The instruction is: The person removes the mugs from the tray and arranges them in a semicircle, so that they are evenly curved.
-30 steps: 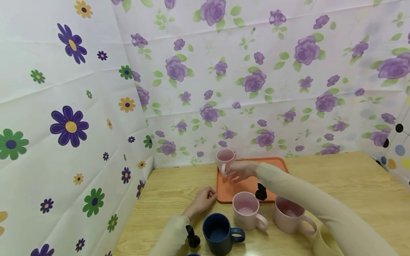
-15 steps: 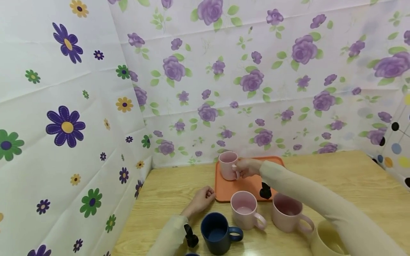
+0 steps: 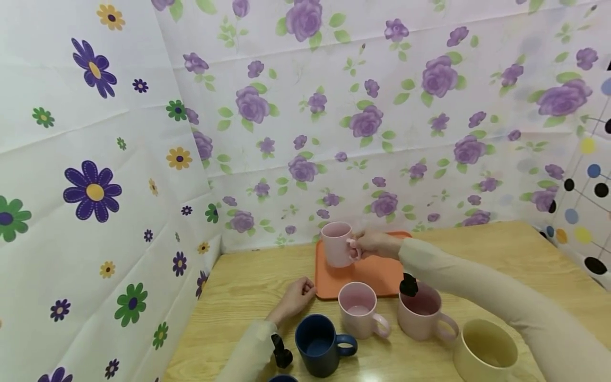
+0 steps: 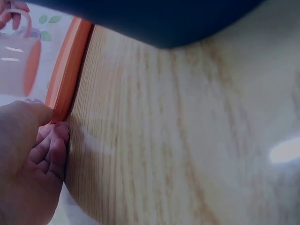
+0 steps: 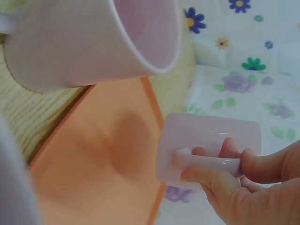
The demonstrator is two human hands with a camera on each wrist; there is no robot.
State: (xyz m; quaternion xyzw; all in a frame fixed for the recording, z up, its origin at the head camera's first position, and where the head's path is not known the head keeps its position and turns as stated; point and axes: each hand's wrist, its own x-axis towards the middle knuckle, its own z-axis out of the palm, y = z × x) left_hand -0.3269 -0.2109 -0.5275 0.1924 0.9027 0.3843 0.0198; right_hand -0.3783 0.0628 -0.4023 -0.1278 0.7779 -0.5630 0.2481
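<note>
My right hand (image 3: pixel 374 244) grips the handle of a pink mug (image 3: pixel 337 246) over the back left part of the orange tray (image 3: pixel 377 276). In the right wrist view, fingers and thumb wrap the handle, and the mug's base looks raised off the tray, with a soft shadow below. My left hand (image 3: pixel 295 298) lies at the tray's front left corner. The left wrist view shows its thumb and curled fingers (image 4: pixel 49 145) pinching the orange rim (image 4: pixel 65 79). A dark blue mug (image 3: pixel 319 347) and another pink mug (image 3: pixel 359 313) stand near the left hand.
Right of these stand a third, darker pink mug (image 3: pixel 421 315) and a yellow mug (image 3: pixel 484 350). Part of another blue mug (image 3: pixel 282 378) shows at the bottom edge. Behind the wooden table (image 3: pixel 477 265) hang flowered cloths (image 3: pixel 267 159), at the back and left.
My right hand has closed more firmly round the mug's handle. The mug has turned, its handle now pointing right, and has come up slightly. The left hand stays at the tray corner.
</note>
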